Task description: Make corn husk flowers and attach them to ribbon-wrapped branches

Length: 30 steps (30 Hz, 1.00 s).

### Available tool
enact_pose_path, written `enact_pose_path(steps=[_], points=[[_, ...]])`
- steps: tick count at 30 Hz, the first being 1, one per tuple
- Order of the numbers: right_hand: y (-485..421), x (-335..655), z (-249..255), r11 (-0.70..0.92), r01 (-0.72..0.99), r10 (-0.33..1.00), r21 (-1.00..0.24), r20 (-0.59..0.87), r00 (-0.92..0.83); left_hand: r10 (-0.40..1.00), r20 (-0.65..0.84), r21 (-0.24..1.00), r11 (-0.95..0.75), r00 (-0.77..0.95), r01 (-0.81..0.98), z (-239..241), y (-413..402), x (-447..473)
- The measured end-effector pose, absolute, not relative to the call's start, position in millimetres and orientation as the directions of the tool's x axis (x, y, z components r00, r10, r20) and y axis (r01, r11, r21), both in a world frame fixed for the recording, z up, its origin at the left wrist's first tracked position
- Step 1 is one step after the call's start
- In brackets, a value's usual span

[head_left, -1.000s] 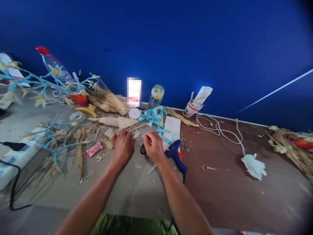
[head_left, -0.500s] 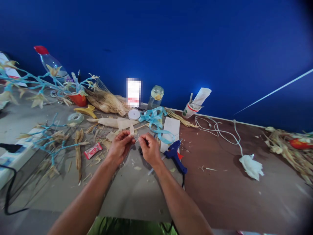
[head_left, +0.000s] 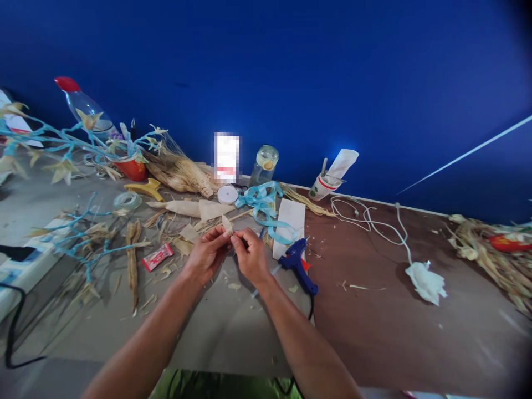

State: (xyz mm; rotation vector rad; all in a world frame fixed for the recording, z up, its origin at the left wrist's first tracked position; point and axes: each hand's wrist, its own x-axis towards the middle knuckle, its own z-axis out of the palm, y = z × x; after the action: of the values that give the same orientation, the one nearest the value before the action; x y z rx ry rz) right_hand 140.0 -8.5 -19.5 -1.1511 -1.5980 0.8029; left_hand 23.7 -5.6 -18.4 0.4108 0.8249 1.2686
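Note:
Pinched between the fingers of my left hand is a small pale piece of dried husk, its pointed tip standing up above the fingertips. My right hand meets it from the right, thumb and fingers closed at the base of the same piece; the exact grip is hidden by the fingers. Just right of my right wrist lies a blue glue gun on its side. A light blue ribbon sits in loose loops beyond my hands, partly over a white card.
Husk scraps and a red wrapper lie left of my hands. Blue-wrapped branches with husk flowers spread farther left, near a white power strip. At the back stand a glass jar and a paper cup. A white cable curls on the right.
My right hand has moved slightly left, so the fingertips of both hands now meet at the husk piece. The piece has tilted a little. The glue gun and ribbon have stayed put.

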Motion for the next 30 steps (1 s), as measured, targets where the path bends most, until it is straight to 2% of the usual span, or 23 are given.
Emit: enact_pose_path(steps=[7, 15, 20, 24, 30], points=[[-8, 141, -21, 0.314, 0.315, 0.948, -0.896, 0.313, -0.056, 0.938, -0.337, 0.697, 0.304, 0.078, -0.65, -26, -6, 21], [-9, 135, -24, 0.141, 0.228, 0.989, -0.963, 0.149, 0.014, 0.936, -0.343, 0.708, 0.311, 0.076, -0.634, -21, -7, 24], [-9, 137, -23, 0.116, 0.23, 0.992, -0.966, 0.125, 0.026, 0.95, -0.311, 0.738, 0.265, 0.035, -0.621, -20, -8, 26], [-6, 143, -20, 0.117, 0.139, 0.988, -0.983, 0.129, 0.081, 0.955, -0.294, 0.8, 0.229, -0.029, -0.555, -20, -9, 26], [-3, 144, -15, 0.02, 0.005, 0.999, -1.0, 0.02, -0.037, 0.968, -0.244, 0.866, 0.187, -0.064, -0.464, -20, -12, 27]])
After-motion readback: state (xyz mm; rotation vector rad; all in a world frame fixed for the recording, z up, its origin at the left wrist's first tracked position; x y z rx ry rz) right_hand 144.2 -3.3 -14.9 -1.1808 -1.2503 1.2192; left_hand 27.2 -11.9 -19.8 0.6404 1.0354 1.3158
